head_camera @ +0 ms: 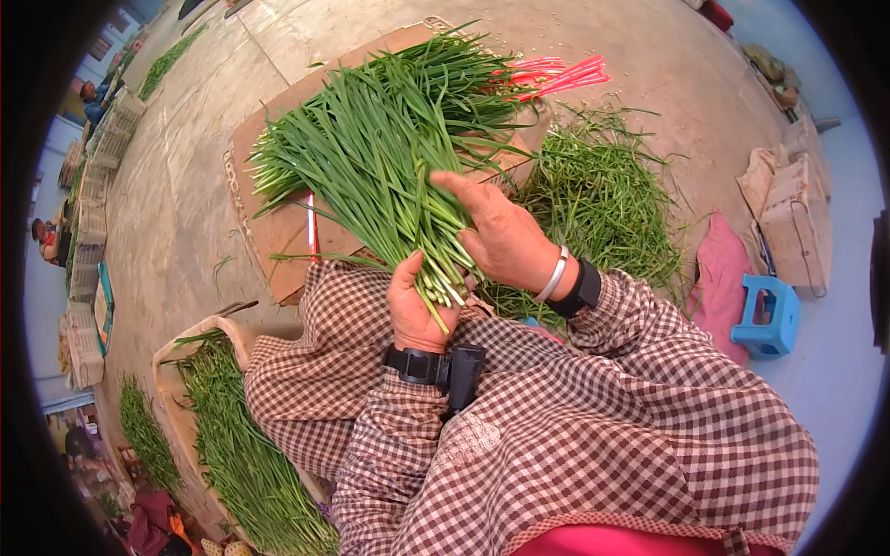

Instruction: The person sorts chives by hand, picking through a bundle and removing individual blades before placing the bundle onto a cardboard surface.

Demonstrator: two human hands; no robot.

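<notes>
My left hand (421,306) is closed around the pale stem ends of a bunch of garlic chives (389,174), thumb on top. The bunch's green leaves fan away from me over a brown cardboard sheet (268,236). Against the right side of the stems is my right hand (504,233), its index finger and thumb apart. The index fingertip is slightly blurred, and the other fingers are mostly hidden. More chives (452,76) lie on the cardboard beyond the bunch. Red-and-white tie strips (567,76) lie at their far right end, and a single strip (311,226) shows beside the leaves.
A heap of loose green trimmings (605,201) lies on the floor at right. A blue plastic stool (768,316) stands beside a pink cloth (719,278). At lower left is a chive-filled container (167,379). White crates (90,243) line the far left, with people nearby.
</notes>
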